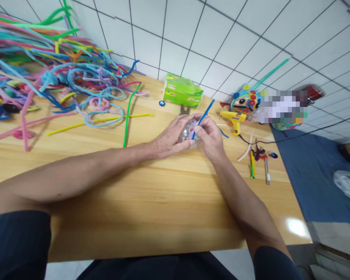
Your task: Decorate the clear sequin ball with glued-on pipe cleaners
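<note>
Near the middle of the table, my left hand [170, 136] is closed around a small clear plastic piece [186, 133], its exact kind partly hidden by the fingers. A purple strand [192, 130] runs across the plastic. My right hand [212, 138] pinches a blue pipe cleaner [206, 111] against the right side of the piece, with one end sticking up past the fingers. Just behind my left fingers lie dark-jawed pliers [184, 110], mostly covered. Another short blue strand [224, 133] rests to the right of my right hand.
A heap of colourful pipe cleaners [84, 77] covers the back left, with a green one [128, 116] nearby. A green tissue pack [182, 91] and blue button [162, 103] sit behind. At right are a corded yellow glue gun [235, 119] and a craft knife [267, 171].
</note>
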The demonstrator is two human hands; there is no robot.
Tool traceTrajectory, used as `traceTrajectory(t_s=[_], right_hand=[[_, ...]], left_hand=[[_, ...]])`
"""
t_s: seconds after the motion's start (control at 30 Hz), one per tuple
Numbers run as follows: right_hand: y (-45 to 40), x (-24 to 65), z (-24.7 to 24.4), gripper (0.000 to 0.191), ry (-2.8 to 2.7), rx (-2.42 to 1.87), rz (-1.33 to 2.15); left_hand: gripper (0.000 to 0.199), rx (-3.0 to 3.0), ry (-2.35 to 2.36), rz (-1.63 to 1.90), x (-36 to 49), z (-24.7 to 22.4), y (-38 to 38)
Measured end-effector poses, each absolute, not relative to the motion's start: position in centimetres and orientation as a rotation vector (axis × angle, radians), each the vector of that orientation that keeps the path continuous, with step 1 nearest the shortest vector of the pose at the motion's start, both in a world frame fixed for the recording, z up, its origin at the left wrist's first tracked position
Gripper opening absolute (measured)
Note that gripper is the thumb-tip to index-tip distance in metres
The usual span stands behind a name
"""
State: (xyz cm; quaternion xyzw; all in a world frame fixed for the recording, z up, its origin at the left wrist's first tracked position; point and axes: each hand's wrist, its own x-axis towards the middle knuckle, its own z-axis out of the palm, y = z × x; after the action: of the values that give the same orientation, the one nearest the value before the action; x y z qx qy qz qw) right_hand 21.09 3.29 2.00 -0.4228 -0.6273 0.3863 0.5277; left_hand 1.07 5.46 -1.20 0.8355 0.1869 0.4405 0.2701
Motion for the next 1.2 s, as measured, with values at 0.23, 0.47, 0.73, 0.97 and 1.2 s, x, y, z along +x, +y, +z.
traceTrajectory(t_s=[0.23, 0.47, 0.73, 0.97, 1.2], right_hand=[[3.3, 21.1, 2.1, 0.036, -1.513, -1.018, 0.911], [2.9, 20.9, 2.6, 0.029, -1.528, -0.992, 0.936], [3.0, 21.6, 3.8, 0.036, -1.424, -0.924, 1.183], [3.2, 21.6, 3.9, 0.041, -1.423, -1.0, 1.135], [3.1, 21.7, 4.3, 0.033, -1.456, -1.008, 1.099]], left_hand=[[0.075, 2.152, 0.51, 1.152, 0.9, -0.1, 5.4], [0.072, 1.976, 0.626, 0.998, 0.7, 0.3, 5.4], [0.073, 1.996, 0.557, 1.052, 1.0, -0.9, 5.8], [0.073, 2.042, 0.588, 1.107, 0.9, -0.2, 5.3], [0.071, 2.148, 0.551, 1.164, 0.9, -0.6, 5.7]])
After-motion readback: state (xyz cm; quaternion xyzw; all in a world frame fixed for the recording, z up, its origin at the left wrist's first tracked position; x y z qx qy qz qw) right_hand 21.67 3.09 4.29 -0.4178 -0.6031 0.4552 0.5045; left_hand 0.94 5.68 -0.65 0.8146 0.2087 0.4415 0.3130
